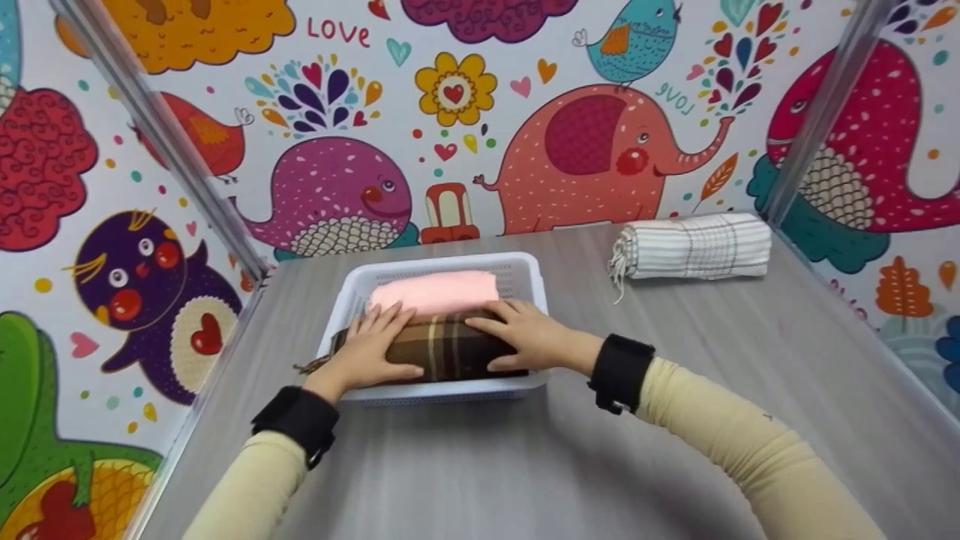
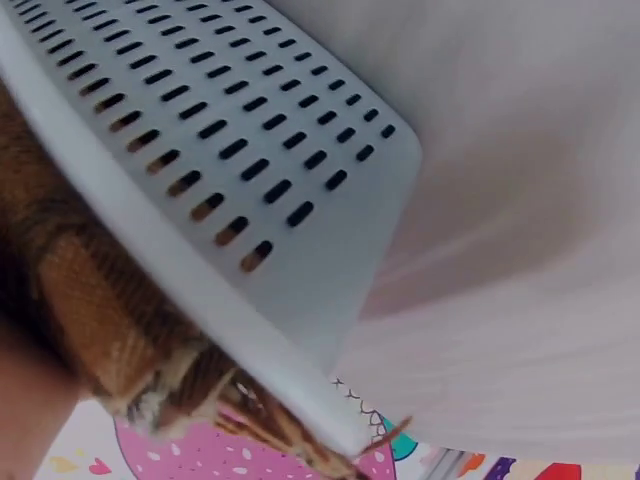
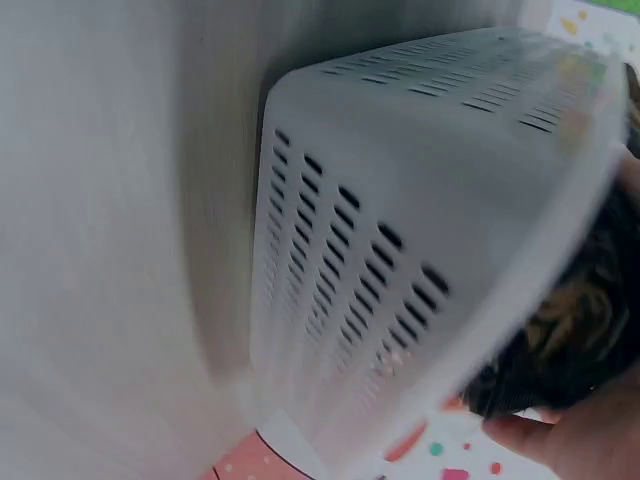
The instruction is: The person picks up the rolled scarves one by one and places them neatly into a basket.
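Observation:
A brown plaid scarf (image 1: 442, 345), rolled up, lies at the near side of a white perforated basket (image 1: 536, 292). Its fringe (image 1: 313, 365) pokes over the basket's left rim. Behind it in the basket is a rolled pink cloth (image 1: 435, 291). My left hand (image 1: 371, 352) rests on the left part of the plaid roll, fingers spread toward the pink cloth and thumb along the front. On the right part, my right hand (image 1: 536, 337) presses with fingers extended. In the right wrist view, the roll's dark end (image 3: 570, 330) shows beside the basket wall (image 3: 400, 230).
A rolled white striped cloth (image 1: 694, 246) with a fringe lies at the back right of the grey table (image 1: 600, 465). Printed wall panels (image 1: 450, 157) with cartoon animals stand along the back and sides, joined by metal posts (image 1: 825, 112).

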